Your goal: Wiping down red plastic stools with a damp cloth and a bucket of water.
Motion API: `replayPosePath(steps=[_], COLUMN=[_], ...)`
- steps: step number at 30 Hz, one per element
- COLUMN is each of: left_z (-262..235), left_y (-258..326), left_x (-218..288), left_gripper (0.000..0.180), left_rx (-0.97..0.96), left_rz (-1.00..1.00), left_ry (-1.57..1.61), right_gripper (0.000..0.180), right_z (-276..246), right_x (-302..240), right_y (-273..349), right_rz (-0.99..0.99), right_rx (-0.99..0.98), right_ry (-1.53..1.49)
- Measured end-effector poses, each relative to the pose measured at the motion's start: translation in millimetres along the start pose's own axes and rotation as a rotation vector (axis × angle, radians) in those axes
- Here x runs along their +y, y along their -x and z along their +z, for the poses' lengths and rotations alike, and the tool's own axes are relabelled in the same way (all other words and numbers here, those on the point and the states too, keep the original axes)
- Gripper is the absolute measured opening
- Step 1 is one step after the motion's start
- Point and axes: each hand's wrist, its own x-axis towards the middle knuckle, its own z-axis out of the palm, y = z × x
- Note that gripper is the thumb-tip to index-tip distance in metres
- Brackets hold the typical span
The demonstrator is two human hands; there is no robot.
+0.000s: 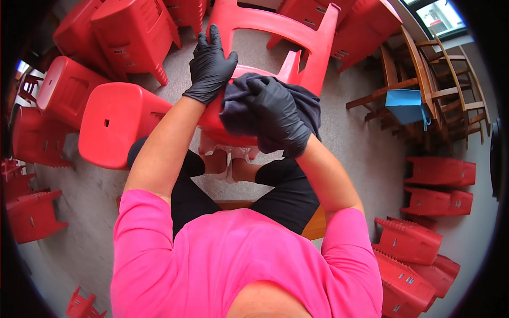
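A red plastic stool (273,25) is tipped over in front of me, with its legs and cross rail toward the far side. My left hand (210,69), in a black glove, rests on its left leg with fingers stretched and thumb apart. In my right hand (278,114), also gloved in black, is a bunched dark grey cloth (234,108). It presses against the near right part of the stool and hides some of it. The fingers are curled into the fabric.
Close on my left stands another red stool (108,124). Stacked red stools (135,37) fill the far left, with more stacks (405,281) at the near right. Wooden chairs (424,79) and a light blue box-like object (404,105) are at the far right. Beneath me shows a wooden seat (315,225).
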Motion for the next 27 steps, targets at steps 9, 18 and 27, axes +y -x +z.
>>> replayPosePath(steps=[9, 18, 27], left_z=[-2, 0, 14], left_y=[-1, -3, -4], left_x=[-2, 4, -24], left_gripper=[0.089, 0.087, 0.093], left_rx=[0.017, -0.015, 0.070], left_rz=[0.050, 0.010, 0.090], left_ry=[0.028, 0.013, 0.079], right_gripper=[0.047, 0.039, 0.050], right_z=[-40, -23, 27], right_x=[17, -2, -25], right_y=[74, 62, -5], right_rz=[0.139, 0.206, 0.115], right_rx=[0.011, 0.005, -0.175], right_ry=[0.052, 0.125, 0.000])
